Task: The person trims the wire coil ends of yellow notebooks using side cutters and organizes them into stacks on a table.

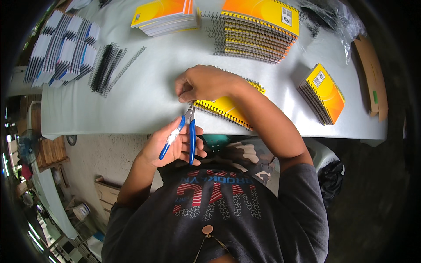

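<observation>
While my left hand [169,147] grips blue-handled pliers [184,133], my right hand [204,83] pinches the yellow spiral notebook [226,109]; a white-labelled yellow stack [258,30] sits beyond.

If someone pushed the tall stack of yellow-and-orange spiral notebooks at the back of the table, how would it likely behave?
The tall stack of yellow-and-orange spiral-bound notebooks probably feels heavy, being many books deep. It already leans with its layers offset, so a push near the top might slide the upper books rather than move the whole pile. The black wire spirals along its edge could snag each other.
</observation>
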Demonstrator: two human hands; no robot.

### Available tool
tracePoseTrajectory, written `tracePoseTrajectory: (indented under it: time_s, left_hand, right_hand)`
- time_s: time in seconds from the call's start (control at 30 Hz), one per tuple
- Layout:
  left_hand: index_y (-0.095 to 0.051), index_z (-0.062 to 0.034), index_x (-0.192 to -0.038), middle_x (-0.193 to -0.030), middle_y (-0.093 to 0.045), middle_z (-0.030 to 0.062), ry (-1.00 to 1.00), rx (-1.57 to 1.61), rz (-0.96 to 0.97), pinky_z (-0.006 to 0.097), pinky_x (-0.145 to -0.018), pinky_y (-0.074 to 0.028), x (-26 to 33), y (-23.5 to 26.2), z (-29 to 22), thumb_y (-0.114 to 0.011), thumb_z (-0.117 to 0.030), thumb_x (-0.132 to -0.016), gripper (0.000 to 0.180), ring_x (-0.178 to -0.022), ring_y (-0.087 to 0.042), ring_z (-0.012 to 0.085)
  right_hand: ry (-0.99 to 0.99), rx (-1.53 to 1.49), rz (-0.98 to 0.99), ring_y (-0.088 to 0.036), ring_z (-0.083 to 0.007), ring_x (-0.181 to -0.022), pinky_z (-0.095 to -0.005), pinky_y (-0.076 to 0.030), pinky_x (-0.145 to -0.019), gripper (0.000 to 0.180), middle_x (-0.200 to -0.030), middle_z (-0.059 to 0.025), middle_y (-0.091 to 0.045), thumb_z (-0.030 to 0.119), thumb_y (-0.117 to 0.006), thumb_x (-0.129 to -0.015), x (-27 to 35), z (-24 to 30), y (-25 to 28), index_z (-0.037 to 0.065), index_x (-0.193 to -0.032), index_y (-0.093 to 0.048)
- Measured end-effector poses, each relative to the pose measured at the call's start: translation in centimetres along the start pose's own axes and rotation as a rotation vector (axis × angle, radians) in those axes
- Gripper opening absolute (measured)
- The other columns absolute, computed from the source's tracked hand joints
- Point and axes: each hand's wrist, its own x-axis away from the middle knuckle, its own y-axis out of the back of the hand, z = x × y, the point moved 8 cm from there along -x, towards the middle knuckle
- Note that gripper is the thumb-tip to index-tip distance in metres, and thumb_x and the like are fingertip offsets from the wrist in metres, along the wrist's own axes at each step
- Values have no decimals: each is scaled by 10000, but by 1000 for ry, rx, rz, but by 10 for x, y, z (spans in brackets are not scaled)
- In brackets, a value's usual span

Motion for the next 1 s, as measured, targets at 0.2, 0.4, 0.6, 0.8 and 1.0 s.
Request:
tracePoseTrajectory:
  time_s: [0.2,0.4,0.6,0.8,1.0]
  left_hand:
    - [-480,-10,-1189,-902,-557,132,15,206,62,517,-758,-541,-2,-1,0,-266,-530,-984,599,-860,-614,298]
    - [-462,-30,-1157,-842,-592,195,-175,-691,-380,489,-707,-517,12,5,-15,-353,-463,-985,478,-807,-623,344]
    - [-412,1,-1140,-856,-639,239,109,-1798,-781,504,-757,-450,22,-28,-59,-498,-324,-952,385,-844,-608,449]
    - [-443,-41,-1260,-1075,-601,218,-105,-1621,-637,405,-845,-459,69,-14,-113,-606,-300,-892,478,-977,-598,356]
    - [-501,-87,-1262,-1201,-536,159,-566,-1729,-1474,398,-925,-416,105,64,-177,-620,-297,-881,451,-1080,-530,335]
  right_hand:
    - [26,26,-27,-634,-205,-705,-341,-472,-654,214,-793,-93,-684,215,-686,-812,1,0,2,36,-926,-658]
    - [12,-54,-1,-573,-145,-571,-311,-444,-547,177,-729,-67,-665,179,-676,-825,0,4,0,26,-909,-649]
    - [3,-11,-20,-587,-148,-604,-304,-459,-587,172,-726,-72,-661,159,-661,-832,0,2,0,12,-920,-643]
    - [6,-61,-43,-618,-153,-693,-295,-479,-692,185,-755,-80,-670,139,-676,-834,0,-3,1,-6,-942,-637]
    - [-3,-74,-12,-648,-234,-749,-337,-482,-706,210,-813,-115,-685,196,-682,-822,-1,4,-2,30,-947,-653]
